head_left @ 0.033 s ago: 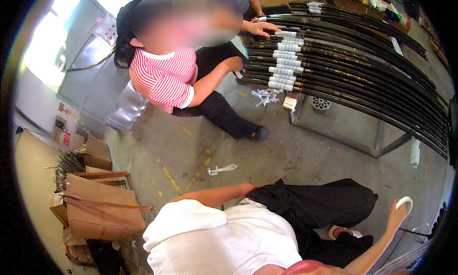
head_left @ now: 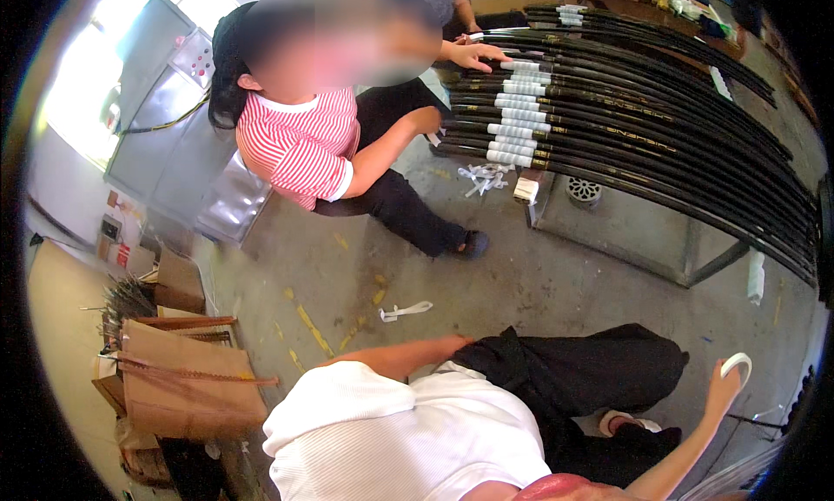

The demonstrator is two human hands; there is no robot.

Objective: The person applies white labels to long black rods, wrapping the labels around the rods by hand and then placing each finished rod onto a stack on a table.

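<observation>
While the right hand [head_left: 724,386] is held out to the side at the lower right, its fingers are curled closed around a roll of white tape [head_left: 738,369], which stands on edge as a ring above the floor [head_left: 521,284]. The left forearm [head_left: 395,359] runs to the waist of the black trousers [head_left: 569,371]; only an edge of the left hand [head_left: 458,339] shows there, so I cannot tell how far open it is or whether it holds anything.

Well apart from both, at the upper right, many long black rods [head_left: 643,145] lie side by side on a metal stand [head_left: 691,256], most with a band of white wrapping [head_left: 521,115] near the left end. Beside that end, a co-worker in a red-and-white striped shirt [head_left: 295,149] reaches one hand [head_left: 478,56] over the rods, and the other hand [head_left: 423,120] is lowered, near a small white strip [head_left: 433,140]. White scraps [head_left: 485,179] lie heaped on the floor near the stand, and a longer looped strip [head_left: 406,311] lies nearer the wearer. Cardboard [head_left: 187,384] stands at the left.
</observation>
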